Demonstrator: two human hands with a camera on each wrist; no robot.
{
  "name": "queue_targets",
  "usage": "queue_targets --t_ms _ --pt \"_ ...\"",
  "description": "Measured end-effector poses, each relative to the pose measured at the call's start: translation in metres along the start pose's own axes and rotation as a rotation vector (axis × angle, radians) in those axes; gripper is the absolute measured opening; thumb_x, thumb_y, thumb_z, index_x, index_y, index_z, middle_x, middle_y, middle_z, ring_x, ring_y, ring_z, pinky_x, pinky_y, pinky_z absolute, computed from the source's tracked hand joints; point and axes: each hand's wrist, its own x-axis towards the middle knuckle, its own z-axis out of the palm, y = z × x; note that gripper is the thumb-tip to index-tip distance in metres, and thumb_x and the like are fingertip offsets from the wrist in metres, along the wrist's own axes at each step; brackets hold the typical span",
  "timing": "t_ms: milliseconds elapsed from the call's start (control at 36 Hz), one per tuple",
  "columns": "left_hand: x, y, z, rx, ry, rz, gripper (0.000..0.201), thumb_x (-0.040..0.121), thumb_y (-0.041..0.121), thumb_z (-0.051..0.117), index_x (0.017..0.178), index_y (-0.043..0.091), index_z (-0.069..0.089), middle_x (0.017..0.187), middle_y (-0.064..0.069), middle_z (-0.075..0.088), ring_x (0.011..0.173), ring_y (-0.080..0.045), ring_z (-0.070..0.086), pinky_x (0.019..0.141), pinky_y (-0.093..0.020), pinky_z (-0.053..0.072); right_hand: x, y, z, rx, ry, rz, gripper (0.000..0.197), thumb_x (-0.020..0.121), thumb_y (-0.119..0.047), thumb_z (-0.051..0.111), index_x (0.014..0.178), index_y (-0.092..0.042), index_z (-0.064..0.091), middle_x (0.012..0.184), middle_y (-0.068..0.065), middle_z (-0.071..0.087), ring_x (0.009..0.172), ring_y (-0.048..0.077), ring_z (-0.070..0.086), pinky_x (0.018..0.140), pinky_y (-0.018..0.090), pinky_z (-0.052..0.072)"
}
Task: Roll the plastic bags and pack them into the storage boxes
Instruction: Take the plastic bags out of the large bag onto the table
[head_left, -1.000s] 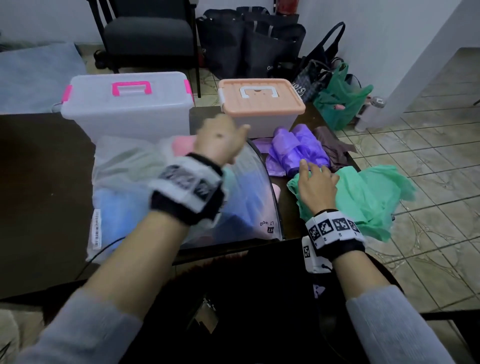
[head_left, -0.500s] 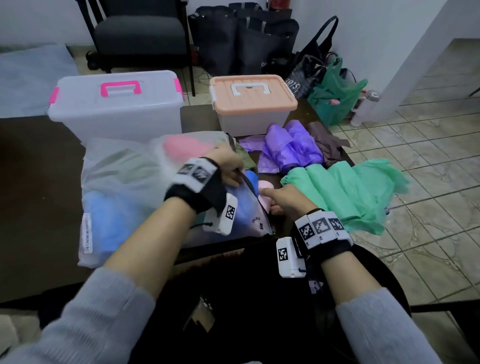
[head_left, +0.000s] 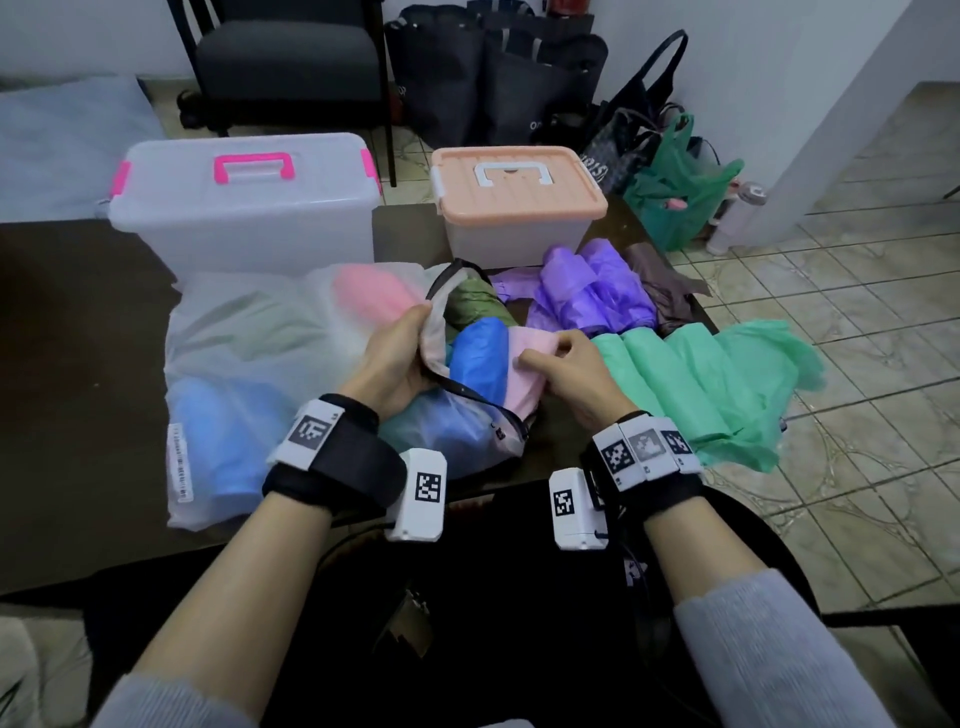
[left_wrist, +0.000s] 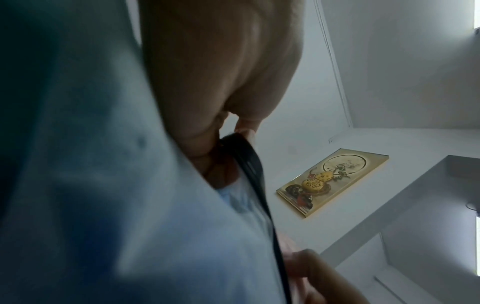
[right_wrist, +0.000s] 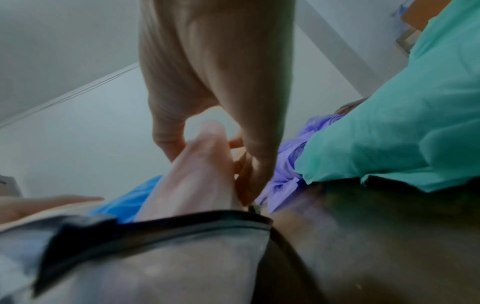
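Since the earlier frame, swung from the green pile at right to centre frame: right hand (head_left: 566, 374), now pinching a soft pale-pink plastic bag (head_left: 524, 369) at the mouth of the frosted, black-zippered pouch (head_left: 249, 364), whose rim is gripped and held apart by left hand (head_left: 395, 358). Left to right, nothing packed yet, by the look of it: translucent pink-handled storage box (head_left: 244, 208) upper left and peach-lidded storage box (head_left: 519, 197) both lidded, crinkly purple bags (head_left: 592, 291) and smooth green rolls (head_left: 691, 384) waiting at right.
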Motion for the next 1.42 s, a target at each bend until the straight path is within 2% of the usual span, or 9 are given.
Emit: queue_targets --t_ms 167,333,528,694,944,1167,1278,1333,1417 --pt "0.000 0.000 -0.001 -0.022 0.074 0.039 0.026 0.099 0.019 0.043 0.079 0.008 0.056 0.040 0.004 0.053 0.034 -0.007 0.050 0.037 -0.013 0.039 0.002 -0.020 -0.017 0.201 0.157 -0.099 0.040 0.083 -0.003 0.064 0.119 0.000 0.047 0.104 0.010 0.056 0.079 0.011 0.055 0.060 0.013 0.047" --pt "0.003 0.002 -0.007 0.063 0.184 0.053 0.028 0.095 0.019 0.048 0.068 0.012 0.050 0.037 0.005 0.043 0.029 -0.007 0.041 0.036 -0.012 0.030 0.008 -0.044 -0.043 0.106 0.387 -0.284 0.041 0.084 -0.005 0.058 0.124 -0.001 0.047 0.115 0.009 0.054 0.098 0.014 0.051 0.080 0.018 0.042" --pt "0.001 0.000 -0.005 0.069 0.183 0.072 0.023 0.094 0.018 0.049 0.073 0.010 0.052 0.046 0.001 0.049 0.031 -0.006 0.046 0.036 -0.013 0.034 0.004 -0.038 -0.044 -0.500 0.154 -0.180 0.049 0.089 -0.021 0.057 0.131 -0.002 0.041 0.129 0.020 0.051 0.116 0.032 0.049 0.084 0.027 0.034" --pt "0.003 0.001 -0.008 0.071 0.183 0.059 0.021 0.093 0.019 0.050 0.074 0.011 0.052 0.052 0.000 0.048 0.034 -0.008 0.047 0.041 -0.017 0.035 0.000 -0.015 -0.022 -0.636 0.043 -0.052 0.053 0.091 -0.015 0.056 0.131 0.005 0.028 0.128 0.028 0.050 0.118 0.039 0.049 0.085 0.032 0.034" --pt "0.003 0.000 -0.008 0.089 0.166 0.052 0.024 0.094 0.020 0.049 0.072 0.011 0.052 0.045 0.002 0.045 0.032 -0.008 0.043 0.037 -0.015 0.031 -0.010 0.004 -0.011 -1.177 0.299 -0.239 0.054 0.089 -0.029 0.057 0.137 -0.014 0.038 0.133 0.015 0.039 0.120 0.034 0.037 0.088 0.043 0.036" --pt "0.002 -0.006 -0.008 0.269 0.183 0.135 0.031 0.094 0.020 0.047 0.063 0.015 0.039 0.041 0.005 0.033 0.038 -0.012 0.031 0.038 -0.019 0.022 -0.013 0.011 -0.014 -1.173 0.182 -0.120 0.051 0.094 -0.031 0.050 0.139 -0.014 0.033 0.131 0.018 0.037 0.120 0.034 0.036 0.092 0.041 0.038" --pt "0.003 -0.011 -0.008 0.371 0.218 0.228 0.032 0.092 0.021 0.047 0.061 0.017 0.040 0.052 0.000 0.035 0.048 -0.015 0.034 0.048 -0.026 0.027 -0.015 -0.005 -0.014 -1.030 0.259 -0.213 0.044 0.092 -0.032 0.053 0.126 -0.006 0.047 0.127 0.019 0.043 0.118 0.034 0.038 0.094 0.040 0.035" --pt "0.004 -0.014 -0.010 0.406 0.235 0.255 0.035 0.091 0.021 0.048 0.057 0.018 0.040 0.045 0.003 0.037 0.049 -0.016 0.035 0.051 -0.027 0.028 -0.015 -0.012 -0.009 -0.788 0.220 -0.230 0.038 0.093 -0.038 0.051 0.103 -0.003 0.060 0.113 0.022 0.055 0.108 0.035 0.049 0.092 0.040 0.036" --pt "0.005 -0.015 -0.009 0.412 0.241 0.250 0.036 0.090 0.020 0.048 0.054 0.018 0.038 0.038 0.007 0.035 0.046 -0.017 0.033 0.050 -0.027 0.027 -0.010 -0.015 0.004 -0.652 0.078 -0.035 0.069 0.077 -0.076 0.037 0.066 -0.011 0.055 0.087 0.020 0.065 0.084 0.032 0.061 0.083 0.039 0.048"
